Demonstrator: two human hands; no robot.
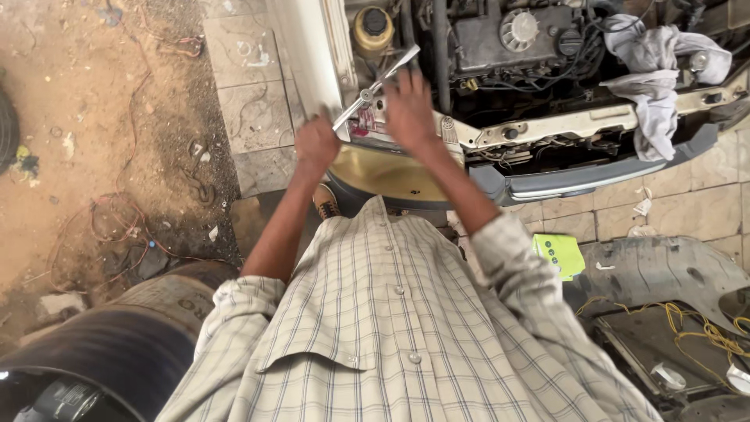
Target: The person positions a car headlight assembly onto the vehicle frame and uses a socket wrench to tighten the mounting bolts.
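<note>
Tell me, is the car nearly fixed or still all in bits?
Still in bits. Already done: the engine bay lies open, and a grey panel and yellow wires lie on the floor. In hand: the left hand grips a metal cross wrench at the car's front while the right hand steadies it. Left: the loose parts are not back on.

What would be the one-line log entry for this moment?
left hand: grips wrench | right hand: open, on wrench | place: engine bay
</note>
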